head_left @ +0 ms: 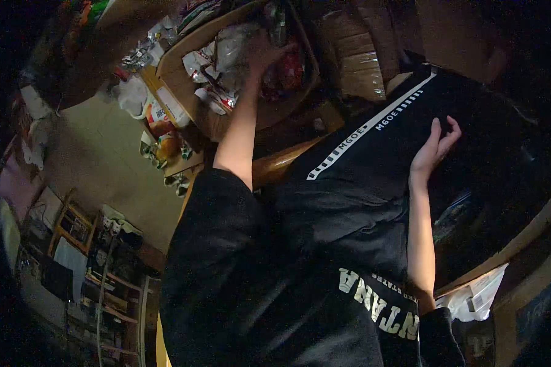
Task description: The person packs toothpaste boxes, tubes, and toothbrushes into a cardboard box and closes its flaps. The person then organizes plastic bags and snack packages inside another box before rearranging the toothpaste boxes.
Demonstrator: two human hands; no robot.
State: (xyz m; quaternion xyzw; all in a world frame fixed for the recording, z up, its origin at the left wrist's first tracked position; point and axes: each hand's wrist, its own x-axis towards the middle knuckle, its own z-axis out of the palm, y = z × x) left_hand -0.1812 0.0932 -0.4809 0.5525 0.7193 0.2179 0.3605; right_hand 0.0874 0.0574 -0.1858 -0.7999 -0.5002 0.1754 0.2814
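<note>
My left hand [262, 56] reaches into an open cardboard box [193, 52], among clear, white and red plastic packages. A clear plastic bag [231, 49] lies just left of it, and a red package [289, 68] is below and right. Its fingers are dim and smeared, so whether they grip anything is unclear. My right hand [436, 147] is over my black trousers [373, 159], which have a white stripe with lettering. Its thumb and a bent finger are apart, with nothing visible between them.
Folded cardboard [358, 64] stands right of the box. Printed packets [165, 144] and a white plastic bag [131, 96] sit to its left. Shelves [113, 287] with assorted items are at lower left. Another white bag [476, 296] is at lower right.
</note>
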